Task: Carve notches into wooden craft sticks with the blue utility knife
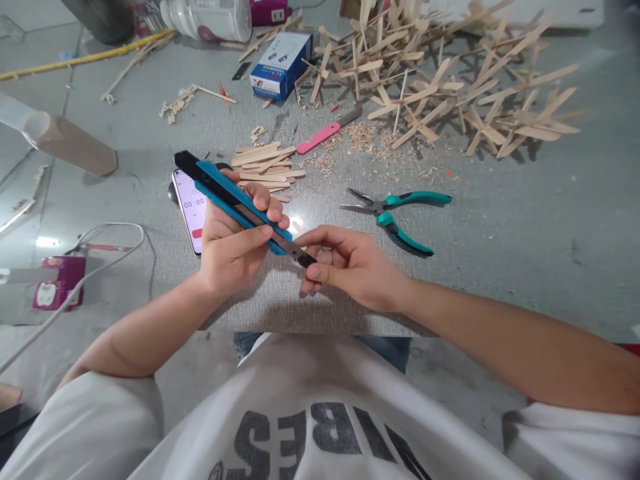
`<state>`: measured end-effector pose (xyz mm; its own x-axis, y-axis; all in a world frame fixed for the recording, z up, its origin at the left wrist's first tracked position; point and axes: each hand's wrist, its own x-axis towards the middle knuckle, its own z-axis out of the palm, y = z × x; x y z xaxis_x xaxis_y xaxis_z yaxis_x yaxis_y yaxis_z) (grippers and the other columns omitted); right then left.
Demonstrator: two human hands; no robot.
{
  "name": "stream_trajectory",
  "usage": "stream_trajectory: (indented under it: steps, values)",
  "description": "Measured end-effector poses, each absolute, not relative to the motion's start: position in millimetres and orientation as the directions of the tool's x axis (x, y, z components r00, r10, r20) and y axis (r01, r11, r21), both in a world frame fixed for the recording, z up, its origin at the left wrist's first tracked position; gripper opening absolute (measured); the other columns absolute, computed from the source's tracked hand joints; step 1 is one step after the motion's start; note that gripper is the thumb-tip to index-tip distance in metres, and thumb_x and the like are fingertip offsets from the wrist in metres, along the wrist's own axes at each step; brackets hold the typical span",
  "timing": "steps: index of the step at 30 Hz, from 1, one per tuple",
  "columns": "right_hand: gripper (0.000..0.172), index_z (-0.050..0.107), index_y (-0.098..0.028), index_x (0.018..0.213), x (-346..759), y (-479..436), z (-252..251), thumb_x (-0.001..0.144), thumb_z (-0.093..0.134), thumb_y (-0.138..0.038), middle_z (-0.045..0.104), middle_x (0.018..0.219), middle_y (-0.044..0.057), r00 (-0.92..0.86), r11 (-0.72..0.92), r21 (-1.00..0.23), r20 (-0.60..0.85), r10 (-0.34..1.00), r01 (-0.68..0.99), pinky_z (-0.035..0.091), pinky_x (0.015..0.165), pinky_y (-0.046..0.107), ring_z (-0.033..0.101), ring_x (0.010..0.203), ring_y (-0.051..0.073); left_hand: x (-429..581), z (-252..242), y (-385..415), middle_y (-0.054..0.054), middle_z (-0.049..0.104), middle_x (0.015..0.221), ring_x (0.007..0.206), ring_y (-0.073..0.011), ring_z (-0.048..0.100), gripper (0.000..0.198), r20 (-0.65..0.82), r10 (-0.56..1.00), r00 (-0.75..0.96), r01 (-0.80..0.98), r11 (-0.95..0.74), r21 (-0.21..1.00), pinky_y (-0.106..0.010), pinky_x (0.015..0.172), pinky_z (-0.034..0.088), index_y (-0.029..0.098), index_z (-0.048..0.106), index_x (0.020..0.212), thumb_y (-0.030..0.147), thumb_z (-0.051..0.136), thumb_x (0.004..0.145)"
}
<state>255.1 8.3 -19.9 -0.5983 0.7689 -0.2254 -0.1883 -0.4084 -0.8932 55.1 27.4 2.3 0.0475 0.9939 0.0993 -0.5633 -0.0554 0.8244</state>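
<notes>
My left hand [235, 247] is wrapped around a blue and black utility knife [237, 200], held tilted above the table with its thumb along the metal strip. From the knife's lower right end sticks out a metal piece with a dark blade [306, 260]. The thumb and fingers of my right hand [350, 267] pinch the tip of that dark blade. A phone [186, 207] with a timer on its screen lies partly hidden behind my left hand. Long-nose pliers [387, 207] with green handles lie spread beyond my right hand.
Beyond my hands are loose wooden sticks [265, 163], a pink-handled knife [319, 138] and wood shavings [370, 138]. A blue box [281, 65] stands near a big heap of crossed sticks [430, 87]. At left are a bottle [70, 141], a purple adapter [60, 281] and a white cable [80, 283].
</notes>
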Motion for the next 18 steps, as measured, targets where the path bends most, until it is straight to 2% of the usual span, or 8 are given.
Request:
stream_trajectory:
  steps: [4,9,14,18]
  values:
    - [0.047,0.061,-0.023,0.111,251,10,-25,0.083,0.096,-0.037,0.066,0.088,-0.006,-0.508,-0.365,-0.878,-0.172,0.844,-0.309,0.066,0.06,0.025,0.082,0.071,0.018,56,-7,22,0.006,0.057,0.097,0.093,-0.0127,0.07,0.064,0.084,0.989,0.124,-0.523,-0.007,0.852,-0.03,0.086,0.065,0.033,0.051,0.112,0.009,0.09,0.068]
    - [0.054,0.059,-0.022,0.1,247,12,-31,0.075,0.101,-0.045,0.068,0.083,-0.006,-0.486,-0.39,-0.863,-0.202,0.85,-0.322,0.067,0.055,0.025,0.081,0.065,0.018,59,-11,15,0.005,0.058,0.105,0.104,-0.0164,0.073,0.067,0.037,0.984,0.172,-0.522,0.059,0.851,-0.037,0.091,0.065,0.037,0.049,0.119,0.012,0.089,0.072]
    - [0.057,0.057,-0.022,0.1,242,11,-36,0.075,0.1,-0.049,0.068,0.07,-0.008,-0.486,-0.403,-0.86,-0.219,0.846,-0.312,0.065,0.05,0.026,0.077,0.056,0.018,63,-11,11,0.006,0.058,0.101,0.1,-0.0161,0.073,0.072,-0.028,0.986,0.166,-0.548,0.116,0.828,-0.039,0.091,0.064,0.035,0.044,0.116,0.005,0.084,0.065]
    - [0.064,0.054,-0.024,0.098,239,7,-38,0.067,0.104,-0.049,0.067,0.068,-0.009,-0.43,-0.398,-0.869,-0.252,0.867,-0.294,0.06,0.045,0.026,0.071,0.049,0.016,68,-8,6,0.007,0.06,0.099,0.098,-0.0149,0.073,0.071,-0.065,0.976,0.209,-0.583,0.177,0.793,-0.036,0.088,0.064,0.035,0.04,0.116,0.0,0.076,0.065]
